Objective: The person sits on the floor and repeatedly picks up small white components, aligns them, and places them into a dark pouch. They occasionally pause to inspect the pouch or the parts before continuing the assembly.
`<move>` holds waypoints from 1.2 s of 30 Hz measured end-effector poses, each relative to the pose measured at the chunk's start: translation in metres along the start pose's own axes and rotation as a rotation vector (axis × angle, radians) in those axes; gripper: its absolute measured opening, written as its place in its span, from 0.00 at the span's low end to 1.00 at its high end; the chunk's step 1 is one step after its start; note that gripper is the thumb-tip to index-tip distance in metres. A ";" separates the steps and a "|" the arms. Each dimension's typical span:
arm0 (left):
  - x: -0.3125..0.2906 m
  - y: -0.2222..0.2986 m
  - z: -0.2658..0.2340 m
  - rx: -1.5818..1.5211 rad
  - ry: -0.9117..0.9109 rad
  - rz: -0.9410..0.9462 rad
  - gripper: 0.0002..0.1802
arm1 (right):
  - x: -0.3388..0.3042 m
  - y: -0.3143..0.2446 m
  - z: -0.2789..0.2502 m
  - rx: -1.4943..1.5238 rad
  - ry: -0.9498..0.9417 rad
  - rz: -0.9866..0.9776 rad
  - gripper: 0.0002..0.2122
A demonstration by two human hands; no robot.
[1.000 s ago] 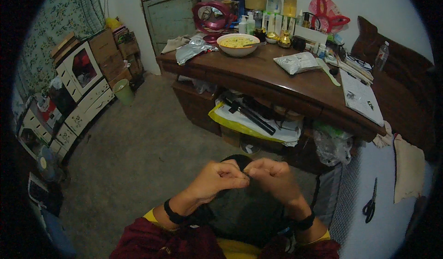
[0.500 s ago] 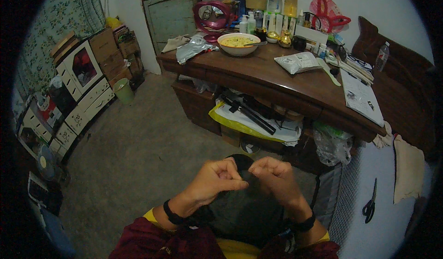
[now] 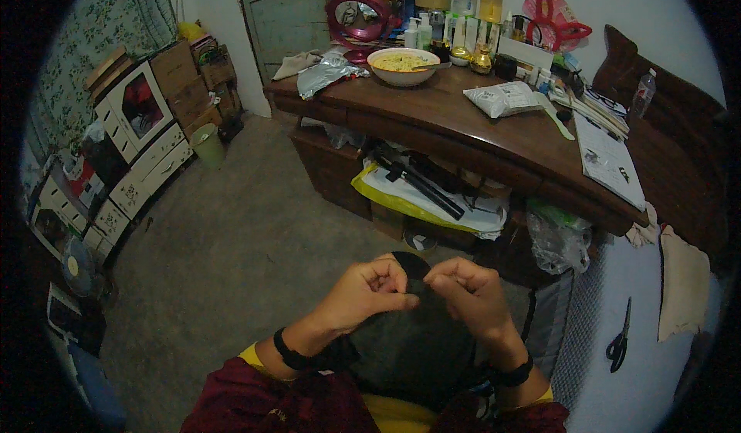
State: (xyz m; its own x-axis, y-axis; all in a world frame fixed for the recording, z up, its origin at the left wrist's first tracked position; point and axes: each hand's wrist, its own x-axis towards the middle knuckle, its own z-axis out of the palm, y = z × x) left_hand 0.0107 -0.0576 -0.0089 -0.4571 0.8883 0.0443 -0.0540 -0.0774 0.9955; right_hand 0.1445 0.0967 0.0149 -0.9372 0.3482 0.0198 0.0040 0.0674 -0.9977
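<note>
Both hands are raised close together over a dark green cloth (image 3: 417,348) on my lap. My left hand (image 3: 370,290) is closed, thumb stretched toward the right hand and fingers curled. In a pinch, my right hand (image 3: 467,290) has thumb and forefinger pressed together. Whatever the fingertips hold, if anything, is too fine to see. A small gap separates the two hands. Each wrist wears a black band.
Ahead stands a brown wooden desk (image 3: 432,109) with a bowl of food (image 3: 401,66), bottles, a silver packet (image 3: 505,99) and papers. At right, black scissors (image 3: 618,348) and a beige cloth (image 3: 684,282) lie on a bed (image 3: 594,371). A green bin (image 3: 207,146) stands far left.
My right hand has shifted slightly right, widening the gap between the hands. The left hand stays nearly in place, its fingers a little more curled. The whole view has tilted slightly.
</note>
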 end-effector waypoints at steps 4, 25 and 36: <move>0.002 -0.001 0.002 -0.013 -0.001 0.088 0.11 | 0.000 0.000 0.001 0.032 -0.008 -0.013 0.08; -0.005 0.006 -0.004 0.469 0.188 0.388 0.05 | -0.001 0.009 -0.003 -0.231 0.083 -0.229 0.09; -0.010 0.009 -0.020 0.539 0.167 0.400 0.04 | 0.001 0.006 -0.011 -0.248 0.142 -0.208 0.10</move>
State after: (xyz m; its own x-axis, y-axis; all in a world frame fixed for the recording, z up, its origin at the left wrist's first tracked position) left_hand -0.0033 -0.0760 -0.0019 -0.4833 0.7532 0.4462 0.5758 -0.1104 0.8101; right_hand 0.1476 0.1077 0.0092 -0.8694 0.4282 0.2467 -0.0806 0.3696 -0.9257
